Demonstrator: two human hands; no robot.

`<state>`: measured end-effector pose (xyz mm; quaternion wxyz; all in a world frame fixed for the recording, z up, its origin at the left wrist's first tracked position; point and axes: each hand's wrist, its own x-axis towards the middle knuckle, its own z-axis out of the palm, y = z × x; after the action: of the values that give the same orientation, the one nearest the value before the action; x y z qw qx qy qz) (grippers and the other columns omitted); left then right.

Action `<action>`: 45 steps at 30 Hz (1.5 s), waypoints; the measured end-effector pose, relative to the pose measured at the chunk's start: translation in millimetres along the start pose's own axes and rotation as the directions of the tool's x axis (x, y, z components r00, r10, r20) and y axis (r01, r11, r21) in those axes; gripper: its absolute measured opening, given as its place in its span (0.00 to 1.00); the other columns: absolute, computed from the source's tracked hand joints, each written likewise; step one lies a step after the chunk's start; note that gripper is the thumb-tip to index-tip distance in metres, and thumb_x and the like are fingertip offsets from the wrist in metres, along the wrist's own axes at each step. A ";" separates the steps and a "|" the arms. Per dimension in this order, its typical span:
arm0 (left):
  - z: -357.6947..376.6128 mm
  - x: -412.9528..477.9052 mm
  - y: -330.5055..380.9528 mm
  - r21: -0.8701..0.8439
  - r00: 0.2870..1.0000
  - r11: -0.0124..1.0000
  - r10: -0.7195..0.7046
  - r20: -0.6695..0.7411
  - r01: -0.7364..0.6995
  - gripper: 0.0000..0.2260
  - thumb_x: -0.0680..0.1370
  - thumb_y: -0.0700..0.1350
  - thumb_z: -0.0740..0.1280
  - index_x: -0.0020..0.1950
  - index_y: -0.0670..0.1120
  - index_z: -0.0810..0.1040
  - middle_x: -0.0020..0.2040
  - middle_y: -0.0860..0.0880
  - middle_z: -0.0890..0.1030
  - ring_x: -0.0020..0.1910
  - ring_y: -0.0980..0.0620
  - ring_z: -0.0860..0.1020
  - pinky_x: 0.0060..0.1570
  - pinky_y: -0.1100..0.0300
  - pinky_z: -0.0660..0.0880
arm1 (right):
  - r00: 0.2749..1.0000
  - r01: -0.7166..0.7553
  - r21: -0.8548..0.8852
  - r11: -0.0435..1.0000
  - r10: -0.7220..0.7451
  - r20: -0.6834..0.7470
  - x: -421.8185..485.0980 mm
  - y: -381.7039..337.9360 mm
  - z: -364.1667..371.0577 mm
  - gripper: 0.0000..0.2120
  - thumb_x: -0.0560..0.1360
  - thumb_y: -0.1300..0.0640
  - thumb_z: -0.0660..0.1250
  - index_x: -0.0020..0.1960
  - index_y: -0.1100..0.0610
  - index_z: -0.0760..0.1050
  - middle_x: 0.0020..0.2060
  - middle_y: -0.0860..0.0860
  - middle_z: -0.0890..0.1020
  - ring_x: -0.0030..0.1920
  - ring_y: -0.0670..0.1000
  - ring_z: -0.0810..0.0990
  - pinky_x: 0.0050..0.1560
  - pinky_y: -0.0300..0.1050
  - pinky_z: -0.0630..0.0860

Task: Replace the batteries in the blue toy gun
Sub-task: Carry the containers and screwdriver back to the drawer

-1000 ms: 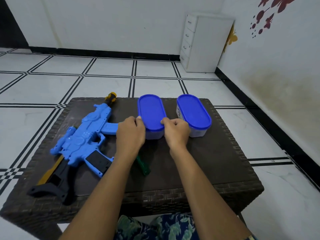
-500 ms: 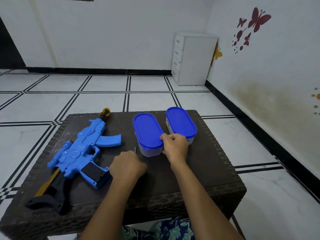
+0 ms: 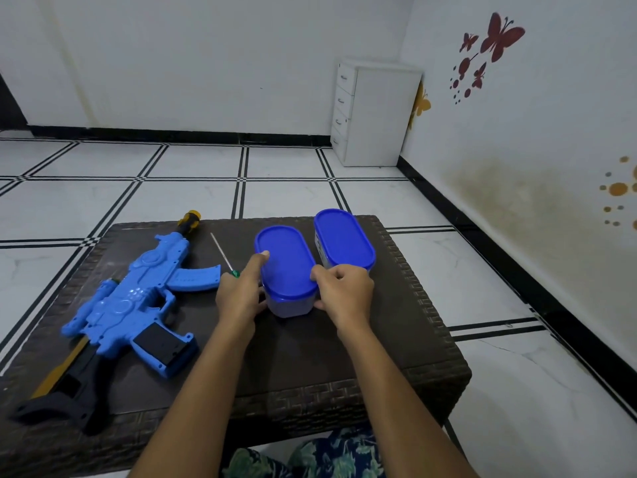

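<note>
Between both hands [image 3: 293, 294], near container [image 3: 287, 270].

blue toy gun [image 3: 127, 305], blue-lidded containers [image 3: 287, 262], dark woven table [image 3: 396, 339]

Even, soft indoor light with a cool bluish cast fills the room; its source is out of view. Shadows are faint, only a weak one under the gun [image 3: 134, 305] on the table [image 3: 396, 339]. The wide lens bends the floor lines toward the edges. Focus is sharp, with no motion blur.
</note>
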<state>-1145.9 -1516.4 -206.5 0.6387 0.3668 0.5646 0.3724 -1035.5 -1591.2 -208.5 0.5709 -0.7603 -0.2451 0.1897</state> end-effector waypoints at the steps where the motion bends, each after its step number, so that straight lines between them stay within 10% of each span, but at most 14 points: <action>1: -1.0 3.5 -2.0 0.012 1.000 1.000 0.002 0.001 -0.002 0.34 0.69 0.56 0.74 0.68 0.43 0.67 0.57 0.43 0.77 0.51 0.46 0.79 0.40 0.53 0.78 | 1.000 -0.001 0.002 1.000 0.001 0.007 -0.5 -1.1 -1.1 0.12 0.70 0.58 0.71 0.36 0.67 0.78 0.31 0.60 0.81 0.38 0.59 0.83 0.39 0.58 0.83; 11: -4.4 15.5 -7.0 0.011 0.995 1.000 0.013 0.103 -0.014 0.31 0.64 0.55 0.77 0.61 0.41 0.75 0.53 0.43 0.82 0.48 0.46 0.82 0.35 0.56 0.75 | 0.996 0.085 -0.020 0.996 -0.085 -0.005 -5.1 -7.5 -9.3 0.15 0.70 0.55 0.70 0.31 0.64 0.74 0.24 0.52 0.74 0.29 0.51 0.75 0.36 0.54 0.81; 18: 0.5 14.6 -11.6 0.097 0.995 0.993 0.061 0.075 -0.068 0.26 0.65 0.55 0.76 0.54 0.41 0.76 0.50 0.45 0.81 0.48 0.48 0.80 0.35 0.57 0.71 | 0.836 0.322 -0.100 0.941 -0.332 -0.437 14.4 -3.3 -21.0 0.04 0.74 0.55 0.69 0.43 0.55 0.78 0.40 0.47 0.79 0.44 0.50 0.77 0.43 0.44 0.74; 24: 3.7 12.7 -11.2 0.089 0.996 0.993 0.069 0.062 -0.075 0.25 0.67 0.54 0.75 0.57 0.41 0.75 0.51 0.44 0.81 0.50 0.47 0.80 0.37 0.58 0.71 | 0.886 -0.055 0.015 0.998 0.056 -0.460 46.6 29.2 -25.8 0.22 0.74 0.45 0.69 0.61 0.58 0.76 0.59 0.53 0.77 0.61 0.54 0.75 0.60 0.54 0.77; 38: 8.1 7.8 -11.9 0.064 0.995 0.993 0.101 0.006 -0.102 0.18 0.68 0.54 0.74 0.48 0.45 0.74 0.51 0.45 0.80 0.48 0.48 0.80 0.39 0.57 0.73 | 0.917 -0.076 0.162 0.984 0.133 -0.376 40.1 19.2 -31.3 0.09 0.74 0.58 0.70 0.38 0.63 0.78 0.34 0.51 0.80 0.34 0.47 0.78 0.31 0.35 0.71; 45: 8.1 1.9 -11.7 0.010 0.993 0.993 0.115 0.001 -0.115 0.13 0.69 0.53 0.73 0.42 0.46 0.72 0.48 0.45 0.79 0.44 0.49 0.79 0.38 0.57 0.71 | 0.933 -0.171 0.329 0.929 0.260 -0.250 17.5 7.1 -44.8 0.10 0.73 0.59 0.68 0.37 0.59 0.69 0.33 0.54 0.75 0.32 0.51 0.72 0.32 0.43 0.70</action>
<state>-1137.0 -1520.4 -217.0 0.6145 0.4021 0.5441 0.4058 -994.7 -1617.2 -203.1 0.6853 -0.7060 -0.0411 0.1737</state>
